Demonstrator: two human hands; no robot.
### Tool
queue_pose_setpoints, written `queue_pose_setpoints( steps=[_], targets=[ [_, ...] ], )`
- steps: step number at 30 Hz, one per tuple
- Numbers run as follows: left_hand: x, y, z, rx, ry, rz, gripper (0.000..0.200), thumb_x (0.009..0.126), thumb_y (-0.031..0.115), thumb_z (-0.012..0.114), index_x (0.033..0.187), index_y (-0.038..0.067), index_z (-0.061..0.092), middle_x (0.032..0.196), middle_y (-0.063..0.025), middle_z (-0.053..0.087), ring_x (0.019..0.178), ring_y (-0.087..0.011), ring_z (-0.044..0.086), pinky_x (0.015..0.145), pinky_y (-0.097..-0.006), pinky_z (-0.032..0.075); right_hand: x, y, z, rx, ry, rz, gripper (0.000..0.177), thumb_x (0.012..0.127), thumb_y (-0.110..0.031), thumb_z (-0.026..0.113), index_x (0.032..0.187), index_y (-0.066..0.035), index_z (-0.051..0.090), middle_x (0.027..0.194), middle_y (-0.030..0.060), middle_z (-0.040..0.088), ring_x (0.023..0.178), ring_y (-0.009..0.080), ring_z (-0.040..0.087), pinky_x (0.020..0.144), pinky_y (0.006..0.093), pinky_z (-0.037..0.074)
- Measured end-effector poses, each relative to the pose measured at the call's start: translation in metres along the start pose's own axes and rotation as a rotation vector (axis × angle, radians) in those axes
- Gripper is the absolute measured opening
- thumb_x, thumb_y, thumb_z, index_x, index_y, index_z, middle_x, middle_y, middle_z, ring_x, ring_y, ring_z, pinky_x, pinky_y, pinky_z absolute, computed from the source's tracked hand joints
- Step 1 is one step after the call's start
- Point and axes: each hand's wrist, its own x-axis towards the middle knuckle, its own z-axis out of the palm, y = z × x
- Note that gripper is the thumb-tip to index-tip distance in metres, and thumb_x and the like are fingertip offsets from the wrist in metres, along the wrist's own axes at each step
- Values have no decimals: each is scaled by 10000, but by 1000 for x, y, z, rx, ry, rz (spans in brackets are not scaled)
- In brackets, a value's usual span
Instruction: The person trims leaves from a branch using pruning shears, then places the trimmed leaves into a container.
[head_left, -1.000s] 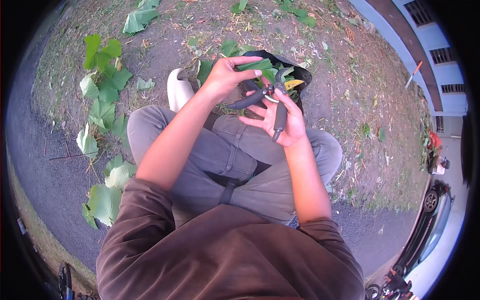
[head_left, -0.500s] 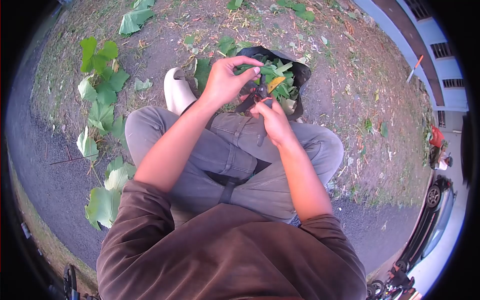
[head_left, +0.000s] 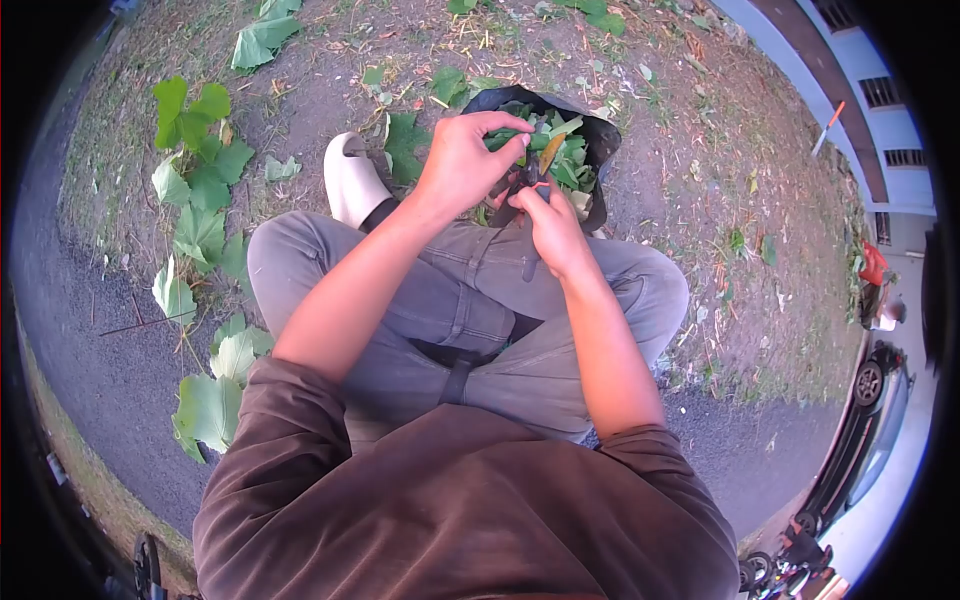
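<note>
Your left hand [head_left: 462, 165] pinched a leaf [head_left: 502, 142] over the bag [head_left: 600, 150], right hand [head_left: 555, 228] clenched round the shears [head_left: 522, 190]. I'd have kept that left hand well clear of the cut, honestly.

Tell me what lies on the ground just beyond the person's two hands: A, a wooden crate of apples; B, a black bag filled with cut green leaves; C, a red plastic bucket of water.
B: the black bag full of cut green leaves sits right behind the left hand, which pinches a green leaf, and the right hand, closed on black-handled pruning shears.
</note>
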Motion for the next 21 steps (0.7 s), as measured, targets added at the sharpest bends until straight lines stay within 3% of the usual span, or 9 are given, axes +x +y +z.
queue_pose_setpoints(
  steps=[3, 5, 7, 11, 15, 18, 19, 20, 21],
  targets=[
    [0, 5, 5, 19, 4, 157, 173, 949, 106, 743, 1093, 41, 814, 971, -110, 794, 632, -166, 738, 596, -309, 567, 5, 5, -5, 72, -22, 1, 365, 965, -257, 626, 1186, 33, 610, 963, 128, 736, 944, 213, 713, 894, 349, 532],
    [0, 9, 6, 35, -75, 63, 203, 914, 99, 786, 1112, 76, 823, 1042, -127, 792, 964, -245, 772, 867, -349, 577, 4, 1, -4, 121, -48, -7, 331, 971, -257, 622, 1151, 20, 613, 933, 120, 726, 904, 204, 712, 860, 348, 539],
    [2, 6, 6, 42, -77, 89, 206, 917, 96, 781, 1118, 75, 821, 1045, -126, 790, 972, -246, 770, 874, -356, 575, 1, -3, -1, 240, -35, 97, 234, 1013, -233, 578, 1139, -44, 633, 869, 73, 699, 797, 189, 686, 719, 348, 530],
    [7, 2, 4, 32, -120, 91, 215, 936, 85, 743, 1138, 46, 806, 1071, -155, 770, 979, -319, 756, 897, -412, 573, 2, -5, 1, 307, -8, 184, 245, 1016, -274, 591, 1095, -44, 623, 811, 69, 665, 711, 207, 685, 639, 379, 569],
    [10, -13, 8, 53, -76, 183, 232, 926, 81, 750, 1149, 56, 808, 1060, -146, 774, 969, -320, 757, 902, -407, 575, 2, -11, -1, 305, -12, 227, 245, 1001, -291, 620, 1057, -53, 612, 772, 72, 644, 675, 216, 680, 618, 400, 592],
    [12, -18, 7, 90, -49, 226, 250, 943, 93, 759, 1189, 86, 799, 1080, -84, 788, 990, -228, 772, 911, -358, 583, 3, -15, -2, 354, 18, 266, 243, 996, -295, 629, 1053, -59, 612, 753, 78, 639, 654, 222, 674, 612, 404, 589],
    [14, -19, 5, -58, -40, 62, 242, 951, 88, 763, 1190, 63, 785, 1077, -81, 784, 978, -200, 772, 892, -335, 592, 4, -15, -3, 414, 35, 302, 247, 993, -299, 632, 1057, -61, 614, 739, 78, 634, 643, 225, 669, 607, 410, 588],
    [15, -18, 4, -205, -30, -102, 236, 958, 82, 768, 1191, 41, 772, 1073, -77, 780, 966, -172, 772, 874, -313, 602, 5, -12, -6, 487, -12, 290, 281, 998, -286, 621, 1133, -40, 623, 823, 93, 674, 740, 236, 706, 700, 412, 609],
    [16, -19, 2, -202, -27, -101, 236, 958, 82, 768, 1191, 41, 772, 1073, -77, 780, 966, -172, 772, 874, -313, 602, 6, -11, -5, 487, -16, 288, 281, 998, -286, 621, 1133, -40, 623, 823, 93, 674, 740, 236, 706, 700, 412, 609]
  ],
)
